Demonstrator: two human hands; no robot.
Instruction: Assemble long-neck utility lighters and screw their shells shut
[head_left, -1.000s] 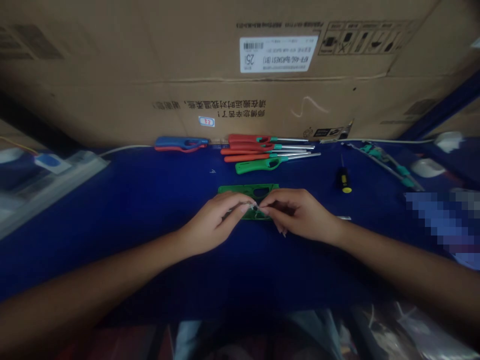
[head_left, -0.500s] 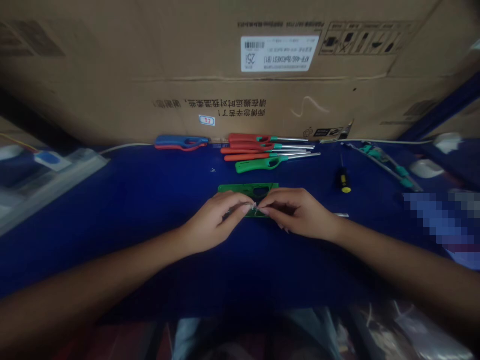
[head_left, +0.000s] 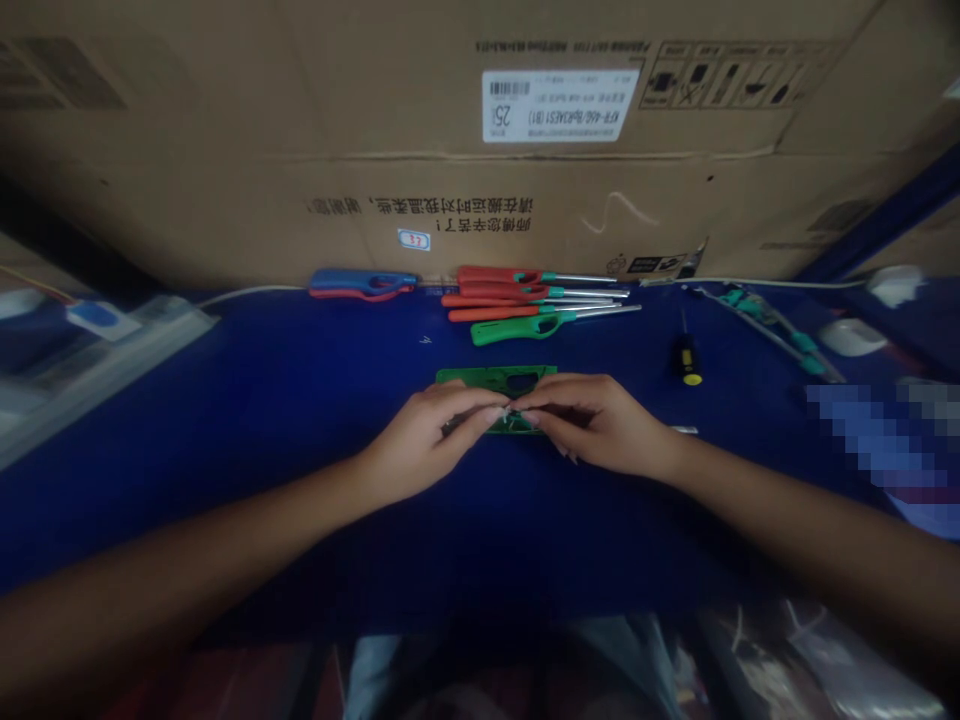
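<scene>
Both hands meet in the middle of the view, over a green plastic casing (head_left: 487, 377) lying on the blue table. Thumb and fingers of my left hand (head_left: 431, 428) are pinched together at a tiny pale part (head_left: 507, 411). From the other side my right hand (head_left: 604, 423) pinches at the same spot, its fingertips almost touching the left ones. The part is too small to make out clearly. My hands cover much of the casing's lower half.
Behind the casing lie a green lighter (head_left: 506, 330), several red lighters (head_left: 491, 290) and blue and red handles (head_left: 352, 282). A screwdriver (head_left: 686, 360) and metal rods (head_left: 772, 325) are at right. A cardboard wall (head_left: 262, 120) stands behind the table (head_left: 262, 400).
The fingertips of both hands have shifted slightly and drawn closer together around the tiny part. The casing and the lighters have stayed in place.
</scene>
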